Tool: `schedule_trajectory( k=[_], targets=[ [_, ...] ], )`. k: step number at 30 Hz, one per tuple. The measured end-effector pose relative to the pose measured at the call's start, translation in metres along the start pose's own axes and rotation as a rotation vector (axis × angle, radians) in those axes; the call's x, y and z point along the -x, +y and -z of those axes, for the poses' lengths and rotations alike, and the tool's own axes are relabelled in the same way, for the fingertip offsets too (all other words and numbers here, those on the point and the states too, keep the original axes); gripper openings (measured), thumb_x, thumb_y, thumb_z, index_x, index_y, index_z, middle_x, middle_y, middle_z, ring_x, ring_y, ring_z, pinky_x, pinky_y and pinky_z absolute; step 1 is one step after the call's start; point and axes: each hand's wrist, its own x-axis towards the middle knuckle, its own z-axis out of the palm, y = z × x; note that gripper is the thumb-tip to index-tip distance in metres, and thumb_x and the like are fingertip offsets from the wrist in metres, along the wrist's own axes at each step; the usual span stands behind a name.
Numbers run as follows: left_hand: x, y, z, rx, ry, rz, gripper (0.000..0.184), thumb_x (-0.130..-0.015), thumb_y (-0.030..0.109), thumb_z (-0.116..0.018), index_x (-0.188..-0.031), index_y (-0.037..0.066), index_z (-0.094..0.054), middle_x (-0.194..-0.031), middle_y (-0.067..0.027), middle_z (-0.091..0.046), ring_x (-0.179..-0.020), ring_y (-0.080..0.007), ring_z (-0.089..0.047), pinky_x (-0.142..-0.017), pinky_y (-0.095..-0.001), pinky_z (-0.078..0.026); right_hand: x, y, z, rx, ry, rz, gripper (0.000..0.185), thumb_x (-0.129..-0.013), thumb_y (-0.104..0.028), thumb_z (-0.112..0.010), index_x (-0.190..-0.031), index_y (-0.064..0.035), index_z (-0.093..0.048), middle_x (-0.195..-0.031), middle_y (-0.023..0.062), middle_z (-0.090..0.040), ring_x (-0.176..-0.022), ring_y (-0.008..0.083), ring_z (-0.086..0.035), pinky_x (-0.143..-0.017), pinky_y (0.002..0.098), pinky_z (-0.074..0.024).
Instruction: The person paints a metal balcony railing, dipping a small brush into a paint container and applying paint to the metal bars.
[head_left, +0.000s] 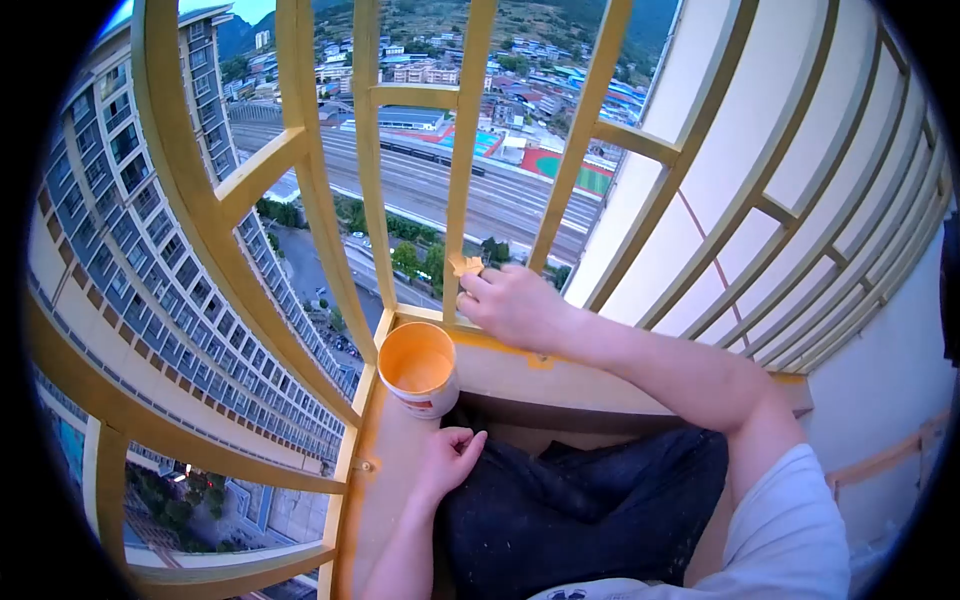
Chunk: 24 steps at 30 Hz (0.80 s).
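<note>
An orange-stained piece [466,266], perhaps a scrap of sponge or cloth, is pinched in the fingers of my right hand [515,305]. It is against the foot of a yellow upright bar [462,180] of the railing. My left hand [455,458] rests by my dark trousers, its fingers curled, and what it holds, if anything, is hidden. Just above that hand, a white bucket [430,403] with an orange-coated inside stands on the ledge [395,440] in the railing's corner.
Yellow bars rise in front, at the left and along the pale wall [740,190] at the right. Orange smears mark the ledge, and a small bolt [364,465] sticks up from its left edge. Buildings, tracks and a road lie far below outside.
</note>
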Motion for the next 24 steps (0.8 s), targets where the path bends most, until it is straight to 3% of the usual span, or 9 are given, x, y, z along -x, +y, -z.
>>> schedule_trajectory(
  k=[4,7,9,10,14,16,19,22,24],
  targets=[
    [0.001,0.004,0.004,-0.080,-0.003,-0.011,0.043,-0.093,0.024,-0.070,-0.064,0.000,-0.050,-0.055,-0.0134,-0.046,-0.050,-0.0233,-0.043,-0.052,-0.0389,-0.035,-0.035,0.024,0.071,0.214,0.408,-0.142,0.025,-0.085,-0.015,-0.062,-0.109,-0.0076,-0.068,-0.102,0.0088,-0.062,-0.080,0.0235,-0.067,-0.066,0.0379,-0.0539],
    [0.000,0.006,0.004,-0.080,-0.017,0.007,0.044,-0.093,0.025,-0.070,-0.063,0.000,-0.050,-0.055,-0.0131,-0.047,-0.049,-0.0243,-0.044,-0.051,-0.0395,-0.035,-0.034,0.026,0.045,0.299,0.407,-0.176,0.019,-0.085,-0.013,-0.061,-0.103,-0.0075,-0.066,-0.102,0.0097,-0.061,-0.080,0.0241,-0.067,-0.065,0.0379,-0.0547],
    [0.001,0.011,0.004,-0.077,-0.015,0.019,0.044,-0.093,0.025,-0.071,-0.063,0.000,-0.050,-0.055,-0.0129,-0.047,-0.049,-0.0245,-0.044,-0.051,-0.0396,-0.035,-0.010,-0.009,0.001,0.020,-0.148,-0.131,0.012,-0.086,-0.015,-0.062,-0.093,-0.0081,-0.068,-0.102,0.0108,-0.063,-0.086,0.0230,-0.069,-0.064,0.0352,-0.0537],
    [0.000,0.012,0.002,-0.073,0.020,-0.011,0.044,-0.093,0.024,-0.070,-0.063,0.000,-0.049,-0.055,-0.0127,-0.046,-0.049,-0.0236,-0.044,-0.051,-0.0392,-0.035,-0.011,-0.021,-0.003,-0.180,-0.186,-0.144,0.009,-0.085,-0.015,-0.062,-0.087,-0.0092,-0.067,-0.105,0.0142,-0.064,-0.086,0.0234,-0.070,-0.062,0.0331,-0.0543],
    [0.000,-0.004,-0.001,-0.050,0.013,-0.051,0.044,-0.093,0.021,-0.071,-0.063,0.000,-0.048,-0.055,-0.0122,-0.043,-0.049,-0.0216,-0.042,-0.051,-0.0379,-0.034,-0.039,0.012,0.055,0.231,0.459,-0.178,0.008,-0.083,-0.015,-0.062,-0.086,-0.0095,-0.057,-0.101,0.0113,-0.060,-0.083,0.0228,-0.064,-0.060,0.0344,-0.0519],
    [0.002,0.005,0.001,-0.055,0.001,-0.030,0.043,-0.093,0.019,-0.071,-0.062,0.000,-0.047,-0.055,-0.0122,-0.043,-0.050,-0.0218,-0.041,-0.051,-0.0374,-0.034,-0.043,0.024,0.055,0.242,0.369,-0.260,0.016,-0.088,-0.013,-0.060,-0.102,-0.0063,-0.063,-0.096,0.0104,-0.059,-0.091,0.0245,-0.065,-0.070,0.0394,-0.0541],
    [-0.001,0.009,0.005,-0.075,-0.018,-0.021,0.042,-0.093,0.018,-0.071,-0.063,-0.001,-0.047,-0.055,-0.0123,-0.043,-0.050,-0.0217,-0.042,-0.051,-0.0375,-0.034,-0.002,-0.011,-0.019,0.088,0.084,-0.220,0.012,-0.088,-0.012,-0.060,-0.098,-0.0058,-0.062,-0.093,0.0097,-0.058,-0.087,0.0236,-0.064,-0.069,0.0382,-0.0539],
    [-0.001,0.016,0.005,-0.075,-0.015,-0.033,0.042,-0.093,0.018,-0.070,-0.063,-0.001,-0.047,-0.056,-0.0124,-0.043,-0.050,-0.0221,-0.041,-0.051,-0.0379,-0.034,0.013,-0.033,-0.027,-0.180,0.102,-0.142,0.008,-0.087,-0.012,-0.060,-0.092,-0.0055,-0.062,-0.091,0.0096,-0.057,-0.084,0.0232,-0.063,-0.069,0.0379,-0.0541],
    [0.001,0.011,0.002,-0.066,-0.004,-0.026,0.043,-0.093,0.017,-0.071,-0.063,-0.001,-0.045,-0.055,-0.0113,-0.041,-0.050,-0.0206,-0.040,-0.051,-0.0373,-0.033,0.010,-0.015,-0.008,-0.004,0.307,-0.169,0.013,-0.085,-0.017,-0.061,-0.095,-0.0088,-0.062,-0.100,0.0082,-0.059,-0.088,0.0211,-0.062,-0.068,0.0346,-0.0512]
  ],
)
